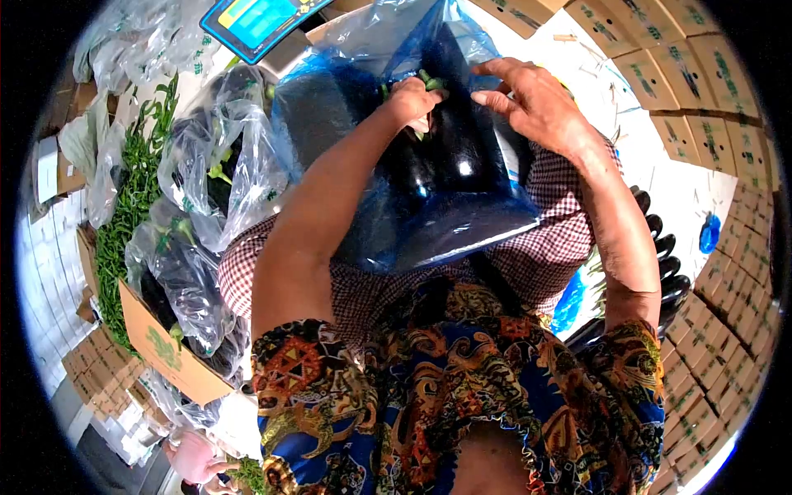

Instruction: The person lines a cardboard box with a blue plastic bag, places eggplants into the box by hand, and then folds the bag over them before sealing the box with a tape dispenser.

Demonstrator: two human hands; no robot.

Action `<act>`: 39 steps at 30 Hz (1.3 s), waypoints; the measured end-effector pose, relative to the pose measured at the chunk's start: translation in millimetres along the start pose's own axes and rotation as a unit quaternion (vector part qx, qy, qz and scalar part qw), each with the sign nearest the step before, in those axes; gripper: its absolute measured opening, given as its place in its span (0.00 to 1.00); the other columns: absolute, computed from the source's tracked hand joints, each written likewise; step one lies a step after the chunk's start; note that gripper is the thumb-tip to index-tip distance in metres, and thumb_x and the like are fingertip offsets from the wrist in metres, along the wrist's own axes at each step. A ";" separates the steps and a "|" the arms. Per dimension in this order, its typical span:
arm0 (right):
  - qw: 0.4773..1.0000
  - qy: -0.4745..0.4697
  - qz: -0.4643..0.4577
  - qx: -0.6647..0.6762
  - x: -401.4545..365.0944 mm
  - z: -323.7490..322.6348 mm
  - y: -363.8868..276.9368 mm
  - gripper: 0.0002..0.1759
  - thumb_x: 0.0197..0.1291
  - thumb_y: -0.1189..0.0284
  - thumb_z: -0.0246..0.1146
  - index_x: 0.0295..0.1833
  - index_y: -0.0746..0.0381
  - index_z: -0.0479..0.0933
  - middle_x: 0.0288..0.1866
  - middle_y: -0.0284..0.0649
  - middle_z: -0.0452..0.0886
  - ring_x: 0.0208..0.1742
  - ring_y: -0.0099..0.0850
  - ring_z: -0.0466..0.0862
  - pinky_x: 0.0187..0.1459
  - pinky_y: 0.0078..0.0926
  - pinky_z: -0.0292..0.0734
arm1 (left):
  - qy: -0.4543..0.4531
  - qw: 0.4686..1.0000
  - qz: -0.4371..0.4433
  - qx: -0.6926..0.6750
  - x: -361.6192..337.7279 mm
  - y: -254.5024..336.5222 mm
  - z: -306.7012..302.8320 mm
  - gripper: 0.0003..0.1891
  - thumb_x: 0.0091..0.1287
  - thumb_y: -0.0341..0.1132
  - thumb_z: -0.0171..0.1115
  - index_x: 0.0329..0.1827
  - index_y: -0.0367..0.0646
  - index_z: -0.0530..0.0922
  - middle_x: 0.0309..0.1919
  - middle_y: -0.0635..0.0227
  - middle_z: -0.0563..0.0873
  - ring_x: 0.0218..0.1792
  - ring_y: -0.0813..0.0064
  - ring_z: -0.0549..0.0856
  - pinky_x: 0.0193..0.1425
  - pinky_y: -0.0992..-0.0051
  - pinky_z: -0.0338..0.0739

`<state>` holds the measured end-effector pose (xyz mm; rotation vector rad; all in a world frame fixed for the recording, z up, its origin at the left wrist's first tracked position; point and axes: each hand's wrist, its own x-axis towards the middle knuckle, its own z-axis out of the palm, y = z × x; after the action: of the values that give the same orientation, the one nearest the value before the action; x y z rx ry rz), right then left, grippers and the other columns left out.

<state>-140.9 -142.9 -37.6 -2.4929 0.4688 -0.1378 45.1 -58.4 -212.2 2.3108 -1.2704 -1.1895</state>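
A blue plastic bag (pixel 330 91), spread open in front of my lap, holds several long dark eggplants (pixel 464 153). My left hand (pixel 411 103) reaches into the bag, its fingers closed at the stem end of an eggplant. Green stem caps show beside those fingers. On the bag's right side my right hand (pixel 536 103) hovers over the edge, thumb and fingers apart. The near part of the bag lies folded below the eggplants, close to my checked trousers (pixel 553 198).
A blue-framed digital display (pixel 256 21) stands at the top left. Bagged eggplants (pixel 177 272) and a heap of green peppers (pixel 136 206) lie on the left, near a cardboard box (pixel 169 346). Stacked cartons (pixel 718 330) line the right, beside more eggplants (pixel 668 268). A person in pink (pixel 196 456) is at bottom left.
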 end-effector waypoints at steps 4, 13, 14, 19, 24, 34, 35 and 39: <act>0.999 -0.008 -0.029 -0.024 -3.1 2.8 2.5 0.21 0.63 0.63 0.63 0.54 0.68 0.76 0.44 0.57 0.82 0.47 0.56 0.81 0.48 0.47 0.75 | -0.036 0.984 -0.005 -0.177 -30.1 -0.8 -27.1 0.22 0.68 0.50 0.60 0.48 0.37 0.78 0.34 0.60 0.84 0.32 0.71 0.86 0.33 0.72 0.84; 0.993 -0.114 -0.013 -0.037 -3.1 8.1 -42.1 0.18 0.63 0.69 0.63 0.54 0.68 0.75 0.49 0.56 0.79 0.45 0.54 0.80 0.47 0.44 0.73 | -0.037 0.955 0.048 -0.291 -211.5 -59.1 -153.9 0.16 0.71 0.44 0.57 0.45 0.39 0.81 0.30 0.66 0.85 0.30 0.77 0.83 0.36 0.77 0.80; 0.990 -0.135 -0.003 -0.027 -0.1 6.9 -48.9 0.17 0.62 0.71 0.63 0.54 0.68 0.76 0.48 0.56 0.79 0.44 0.54 0.80 0.45 0.44 0.74 | 0.009 0.947 0.001 -0.320 -225.3 -80.3 -160.4 0.15 0.71 0.43 0.56 0.44 0.39 0.81 0.29 0.68 0.84 0.28 0.78 0.82 0.33 0.78 0.78; 0.978 -0.208 -0.017 0.010 15.0 6.1 -78.1 0.17 0.60 0.76 0.63 0.54 0.69 0.76 0.49 0.55 0.80 0.42 0.53 0.83 0.44 0.41 0.77 | 0.214 0.870 -0.203 -0.395 -252.8 -223.4 -123.3 0.07 0.68 0.33 0.57 0.36 0.39 0.79 0.24 0.70 0.80 0.22 0.80 0.76 0.23 0.78 0.68; 0.965 -0.208 -0.135 0.089 60.7 22.7 -134.4 0.15 0.60 0.76 0.63 0.53 0.67 0.76 0.51 0.53 0.80 0.51 0.53 0.81 0.54 0.40 0.76 | 0.332 0.827 -0.334 -0.307 -220.0 -319.6 -110.9 0.15 0.58 0.30 0.61 0.49 0.38 0.78 0.30 0.62 0.86 0.28 0.65 0.86 0.36 0.67 0.80; 0.953 -0.097 -0.284 -0.040 189.2 224.5 -198.1 0.25 0.53 0.64 0.69 0.58 0.57 0.78 0.75 0.53 0.57 0.74 0.52 0.57 0.68 0.54 0.58 | 0.524 0.696 0.000 -0.491 -231.9 -261.0 -208.9 0.49 0.63 0.36 0.66 0.79 0.51 0.41 0.72 0.47 0.62 0.58 0.66 0.75 0.57 0.70 0.72; 0.949 -0.069 -0.299 -0.075 197.1 244.5 -194.0 0.27 0.50 0.63 0.71 0.58 0.56 0.78 0.74 0.52 0.58 0.73 0.51 0.59 0.65 0.55 0.61 | 0.528 0.684 0.021 -0.503 -231.5 -267.2 -216.5 0.46 0.65 0.33 0.63 0.80 0.54 0.41 0.72 0.47 0.62 0.58 0.67 0.75 0.59 0.70 0.71; 0.965 -0.152 -0.110 -0.182 252.1 268.2 -188.4 0.21 0.52 0.68 0.67 0.53 0.58 0.78 0.66 0.52 0.69 0.64 0.50 0.74 0.58 0.47 0.75 | 0.533 0.676 0.063 -0.505 -246.0 -276.5 -246.3 0.41 0.68 0.28 0.56 0.79 0.52 0.42 0.68 0.53 0.70 0.60 0.63 0.76 0.63 0.65 0.70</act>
<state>204.7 53.8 -151.2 -2.8544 0.0901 0.2671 323.3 260.3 -75.7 1.4535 -0.1595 -0.1447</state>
